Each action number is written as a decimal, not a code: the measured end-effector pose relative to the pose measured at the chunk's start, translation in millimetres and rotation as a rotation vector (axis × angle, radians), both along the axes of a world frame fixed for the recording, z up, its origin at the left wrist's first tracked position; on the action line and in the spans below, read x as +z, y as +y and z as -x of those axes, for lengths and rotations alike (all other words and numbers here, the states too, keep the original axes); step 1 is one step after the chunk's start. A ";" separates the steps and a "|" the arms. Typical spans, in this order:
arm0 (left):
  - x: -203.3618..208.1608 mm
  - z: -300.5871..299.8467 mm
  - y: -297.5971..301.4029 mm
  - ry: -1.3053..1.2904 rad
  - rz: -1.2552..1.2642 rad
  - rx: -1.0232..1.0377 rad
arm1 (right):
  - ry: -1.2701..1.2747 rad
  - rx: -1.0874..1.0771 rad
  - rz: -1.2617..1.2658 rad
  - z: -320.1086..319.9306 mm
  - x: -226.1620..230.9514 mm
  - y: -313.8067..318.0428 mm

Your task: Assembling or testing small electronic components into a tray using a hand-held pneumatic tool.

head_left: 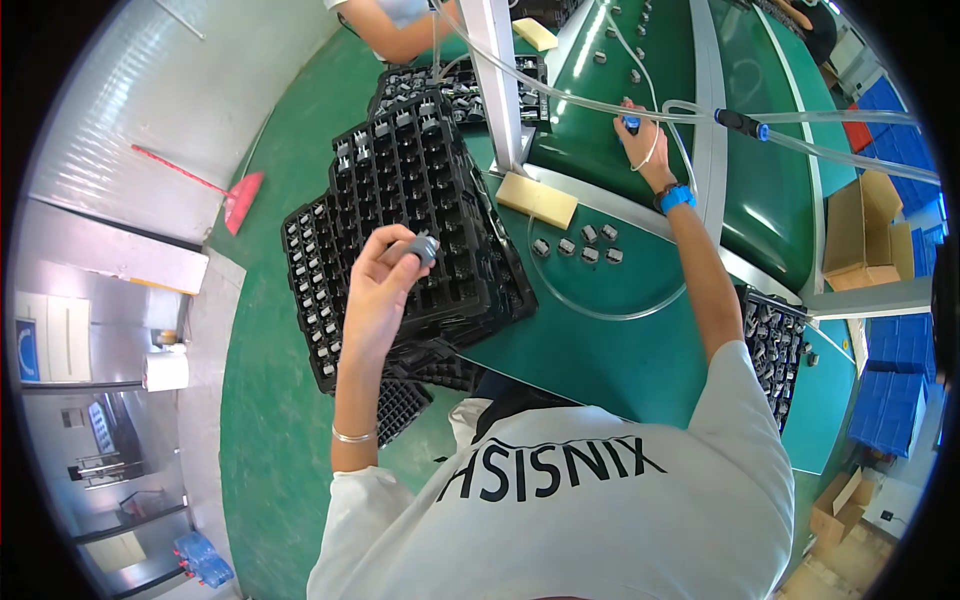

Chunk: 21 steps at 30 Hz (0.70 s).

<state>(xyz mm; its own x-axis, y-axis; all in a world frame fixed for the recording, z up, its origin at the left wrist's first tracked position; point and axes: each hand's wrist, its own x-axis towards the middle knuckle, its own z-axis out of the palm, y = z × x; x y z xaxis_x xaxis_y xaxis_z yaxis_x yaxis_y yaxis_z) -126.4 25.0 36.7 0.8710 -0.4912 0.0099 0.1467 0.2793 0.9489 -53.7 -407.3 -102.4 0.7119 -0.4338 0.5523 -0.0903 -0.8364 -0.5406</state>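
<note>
Left hand (385,270) pinches a small grey part (423,247) above stacked black trays (400,180), as if just lifted out, while right hand (640,125) grips a blue-tipped hose nozzle (630,122) over the green belt (760,180).

A red broom (228,196) leans on the wall; cardboard boxes (862,232) stand by blue crates (905,148).

We wore a white short-sleeved cotton T-shirt (600,520) with black lettering, a thin silver bangle (353,436) and a bright blue wristband (677,197).
</note>
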 end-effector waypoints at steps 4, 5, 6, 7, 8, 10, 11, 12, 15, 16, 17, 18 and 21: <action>-6.0 19.3 -9.5 -0.068 -0.011 0.076 | 0.138 -0.025 -0.039 1.7 11.4 9.3; -8.1 21.0 -13.2 -0.081 0.011 0.068 | -0.002 -0.006 0.124 3.2 12.7 8.1; -6.6 22.9 -19.1 -0.089 0.012 0.060 | -0.143 0.013 0.286 5.0 13.8 6.4; -8.4 24.5 -20.7 -0.118 0.004 0.076 | -0.101 -0.086 0.346 11.9 29.5 28.7; -8.2 26.2 -25.2 -0.150 -0.001 0.089 | -0.102 -0.078 0.346 18.1 39.3 46.2; -6.3 28.7 -32.9 -0.188 0.029 0.065 | -0.119 0.658 -0.716 35.2 54.6 85.7; -5.4 28.9 -34.8 -0.227 0.060 0.034 | 0.036 0.699 -1.049 52.9 77.7 117.0; -5.9 29.2 -36.6 -0.222 0.057 0.041 | 0.201 0.723 -1.380 71.4 98.0 146.2; -1.0 30.4 -45.1 -0.261 0.060 -0.009 | 0.267 0.986 -1.699 100.9 114.7 180.9; 0.3 31.2 -46.1 -0.260 0.060 -0.008 | 0.337 1.043 -1.704 105.2 117.7 186.2; 1.8 32.2 -46.8 -0.263 0.051 -0.025 | 0.377 1.000 -1.590 112.7 130.6 193.8; 2.1 33.0 -47.2 -0.267 0.043 -0.041 | 0.379 1.001 -1.590 114.7 129.0 195.1; -0.7 35.9 -48.9 -0.275 0.050 -0.028 | 0.421 0.940 -1.532 118.1 124.5 195.9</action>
<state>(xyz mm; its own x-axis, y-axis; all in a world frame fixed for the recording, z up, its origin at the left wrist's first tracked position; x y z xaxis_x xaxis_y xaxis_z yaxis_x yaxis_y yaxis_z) -162.3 -23.9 36.0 0.8183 -0.5078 0.2692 -0.1063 0.3265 0.9392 -171.8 -211.5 22.1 0.9562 0.2503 -0.1521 -0.2552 0.4575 -0.8518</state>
